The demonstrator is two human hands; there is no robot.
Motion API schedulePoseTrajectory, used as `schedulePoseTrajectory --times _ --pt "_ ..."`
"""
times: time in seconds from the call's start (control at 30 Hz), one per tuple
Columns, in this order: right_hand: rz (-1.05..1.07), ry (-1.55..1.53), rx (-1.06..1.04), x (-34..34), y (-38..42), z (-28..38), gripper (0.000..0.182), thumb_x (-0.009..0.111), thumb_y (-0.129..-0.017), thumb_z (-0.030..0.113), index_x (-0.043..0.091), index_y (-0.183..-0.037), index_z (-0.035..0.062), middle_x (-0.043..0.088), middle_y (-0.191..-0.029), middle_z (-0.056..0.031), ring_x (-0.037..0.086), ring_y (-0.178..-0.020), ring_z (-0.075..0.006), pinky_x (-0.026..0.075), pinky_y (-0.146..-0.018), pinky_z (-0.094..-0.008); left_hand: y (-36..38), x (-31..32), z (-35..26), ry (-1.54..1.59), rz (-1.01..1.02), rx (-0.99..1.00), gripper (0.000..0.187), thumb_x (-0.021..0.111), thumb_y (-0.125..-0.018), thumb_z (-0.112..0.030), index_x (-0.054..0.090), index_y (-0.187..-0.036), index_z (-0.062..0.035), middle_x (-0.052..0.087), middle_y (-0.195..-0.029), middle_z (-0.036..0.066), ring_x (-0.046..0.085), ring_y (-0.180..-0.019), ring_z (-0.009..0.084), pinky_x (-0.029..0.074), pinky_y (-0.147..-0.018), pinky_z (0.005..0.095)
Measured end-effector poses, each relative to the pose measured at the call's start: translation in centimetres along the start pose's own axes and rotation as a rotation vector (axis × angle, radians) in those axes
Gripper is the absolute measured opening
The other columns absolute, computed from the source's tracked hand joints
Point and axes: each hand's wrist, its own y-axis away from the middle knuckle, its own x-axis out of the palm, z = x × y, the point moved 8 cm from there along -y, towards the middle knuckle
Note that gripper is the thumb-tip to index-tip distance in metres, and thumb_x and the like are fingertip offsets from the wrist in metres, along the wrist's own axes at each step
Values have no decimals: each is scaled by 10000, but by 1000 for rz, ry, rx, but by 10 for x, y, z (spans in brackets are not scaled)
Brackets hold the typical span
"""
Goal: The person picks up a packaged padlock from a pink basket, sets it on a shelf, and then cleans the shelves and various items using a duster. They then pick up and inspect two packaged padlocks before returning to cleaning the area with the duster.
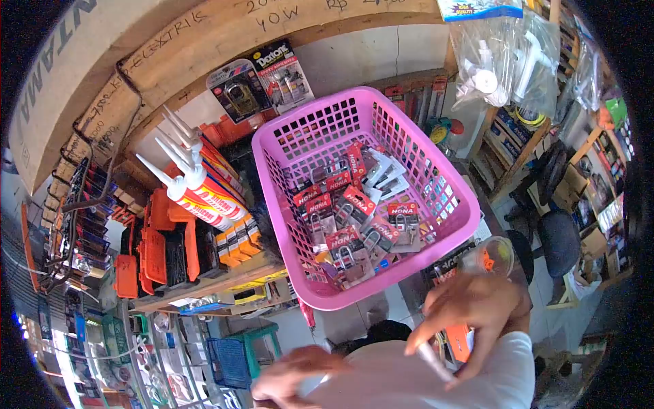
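Observation:
A pink plastic basket [313,298] stands in front of me, with several padlocks in red-and-clear HONA blister packs [344,238] heaped inside. A few packs lie face down and show pale backs [387,170]. My right hand [470,317] is below the basket's right front corner, thumb and fingers closed on a short whitish stick [434,361], whose exact kind I cannot make out. My left hand [293,375] is low, in front of my white shirt [402,375]. It is blurred and its fingers are smeared, and neither hand touches the basket.
Silicone sealant tubes [197,184] with white nozzles stand to the left, beside open orange cases [163,238]. Carded packs [283,75] lean behind the basket. Bagged white taps [487,75] hang at upper right. A clear round tub [496,255] sits near my right hand.

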Motion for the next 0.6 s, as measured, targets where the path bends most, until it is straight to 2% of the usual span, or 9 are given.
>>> schedulePoseTrajectory --times 0.1,0.17,0.2,0.3,0.33,0.47,0.5,0.57,0.6 --pt "-163 218 -49 17 -3 -9 704 818 -704 386 541 -1256 48 682 -817 -84 647 -623 -265 493 -562 -343 -1 47 41 -25 179 -177 758 701 -836 -245 207 -1392 -95 282 -1433 249 393 -1257 352 367 -989 492" --pt "53 332 269 39 -4 -42 648 735 -756 478 470 -1234 129 638 -796 -128 632 -616 -328 506 -536 -405 0 62 58 -15 196 -187 970 771 -800 -260 84 -1468 -108 191 -1491 286 327 -1332 390 314 -1062 527" --pt "6 319 244 43 -6 -46 636 646 -806 549 419 -1268 175 614 -733 -157 616 -551 -364 487 -465 -451 2 62 67 -62 212 -126 1184 862 -684 -142 -33 -1461 -126 227 -1442 322 329 -1330 409 304 -1060 549" --pt "-69 306 192 57 -16 -59 651 647 -809 535 385 -1282 172 622 -745 -149 624 -558 -349 491 -451 -454 8 60 77 11 192 -115 1155 849 -696 -119 -24 -1453 -124 297 -1392 302 358 -1307 411 325 -1041 546" --pt "-77 444 204 52 -20 -53 587 706 -802 489 501 -1206 115 638 -721 -64 594 -494 -257 446 -417 -343 11 59 80 -42 104 -133 1117 850 -677 -75 28 -1431 -125 354 -1335 278 424 -1245 395 355 -1015 535" --pt "-95 423 148 32 -33 -40 548 613 -877 449 387 -1256 123 623 -728 -132 623 -538 -338 493 -440 -446 12 55 82 -146 64 -130 985 856 -675 -67 136 -1347 -94 447 -1197 210 504 -1119 300 443 -899 460" --pt "92 406 102 35 -32 -40 510 603 -889 427 413 -1236 105 619 -712 -135 627 -544 -329 490 -436 -438 15 53 82 -109 40 -169 938 839 -690 -46 167 -1343 -90 461 -1176 194 508 -1103 274 451 -877 430" --pt "266 379 64 16 -36 -26 473 593 -902 405 438 -1215 86 615 -695 -139 631 -549 -321 487 -432 -430 26 54 86 35 -11 -193 843 805 -716 -7 235 -1333 -79 477 -1150 170 517 -1066 231 459 -853 381" --pt "295 389 152 -10 -45 -14 450 594 -899 390 471 -1193 72 611 -688 -149 635 -565 -327 494 -460 -443 34 52 89 39 -5 -194 843 805 -716 -7 235 -1333 -79 477 -1150 170 517 -1066 231 459 -853 381"
